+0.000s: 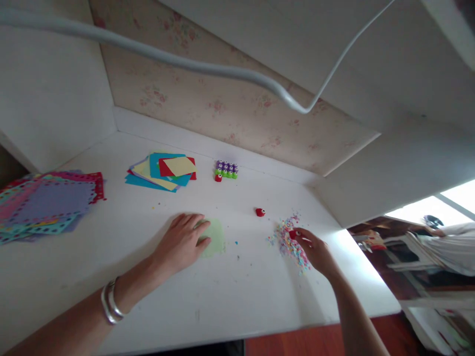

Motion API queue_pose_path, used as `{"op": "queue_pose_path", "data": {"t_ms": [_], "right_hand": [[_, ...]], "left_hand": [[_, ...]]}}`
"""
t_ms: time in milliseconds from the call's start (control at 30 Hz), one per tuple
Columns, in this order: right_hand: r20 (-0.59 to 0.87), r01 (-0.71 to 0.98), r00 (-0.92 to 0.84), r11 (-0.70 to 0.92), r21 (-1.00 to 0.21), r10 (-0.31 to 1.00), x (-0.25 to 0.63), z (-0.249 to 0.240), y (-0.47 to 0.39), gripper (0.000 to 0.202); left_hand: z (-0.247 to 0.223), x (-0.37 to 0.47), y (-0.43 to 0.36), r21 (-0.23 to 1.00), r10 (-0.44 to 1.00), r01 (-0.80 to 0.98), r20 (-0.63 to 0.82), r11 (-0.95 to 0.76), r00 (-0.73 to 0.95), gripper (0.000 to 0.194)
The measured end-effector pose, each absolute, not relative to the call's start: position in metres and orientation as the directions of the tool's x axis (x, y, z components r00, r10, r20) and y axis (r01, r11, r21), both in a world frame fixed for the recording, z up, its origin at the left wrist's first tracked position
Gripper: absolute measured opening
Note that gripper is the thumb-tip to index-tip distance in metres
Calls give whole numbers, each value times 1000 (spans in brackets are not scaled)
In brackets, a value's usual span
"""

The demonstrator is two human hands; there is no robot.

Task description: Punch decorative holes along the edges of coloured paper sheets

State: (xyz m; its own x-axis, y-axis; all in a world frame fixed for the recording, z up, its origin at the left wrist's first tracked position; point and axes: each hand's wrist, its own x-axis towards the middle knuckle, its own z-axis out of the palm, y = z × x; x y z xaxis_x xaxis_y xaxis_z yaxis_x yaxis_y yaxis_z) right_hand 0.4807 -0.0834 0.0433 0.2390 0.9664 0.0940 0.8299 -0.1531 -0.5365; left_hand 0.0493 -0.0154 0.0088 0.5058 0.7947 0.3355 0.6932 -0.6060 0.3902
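Observation:
My left hand (182, 241) lies flat with fingers stretched over the left side of a pale green paper sheet (215, 238), whose lower right edge looks notched. Between the fingertips of my right hand (311, 247) is a small red craft punch (293, 234), held over a heap of multicoloured paper confetti (287, 247). Another red craft punch (260, 212) stands on the white table (237, 301), a little left of that heap. Farther back, purple and green punches (226, 168) sit in neat rows, with one more red punch (218, 178) at their front.
Coloured paper sheets (180, 166) are piled at the back left. Sheets with hole-punched edges (55, 200) overlap at the far left. A white cable (222, 69) hangs across the upper view. At right, beyond the table, a person in a pale top (454, 247) is partly visible.

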Motion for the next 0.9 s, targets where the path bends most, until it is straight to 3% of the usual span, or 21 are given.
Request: {"op": "queue_pose_path", "data": {"t_ms": [133, 400, 567, 767, 900], "right_hand": [[95, 838, 229, -146, -526, 969, 478, 44, -73, 36], [81, 836, -61, 96, -541, 995, 444, 47, -8, 28], [140, 773, -73, 145, -618, 987, 444, 34, 20, 25], [146, 668, -79, 161, -727, 986, 446, 19, 29, 7], [161, 618, -87, 180, -765, 983, 442, 17, 35, 11]], "left_hand": [[9, 50, -15, 384, 803, 706, 321, -595, 502, 32], [11, 50, -14, 356, 798, 715, 311, -602, 516, 30], [12, 49, -14, 360, 800, 716, 299, -599, 519, 30], [12, 49, -14, 363, 799, 712, 305, -601, 519, 30], [11, 49, -14, 389, 800, 699, 309, -600, 515, 28]]}}
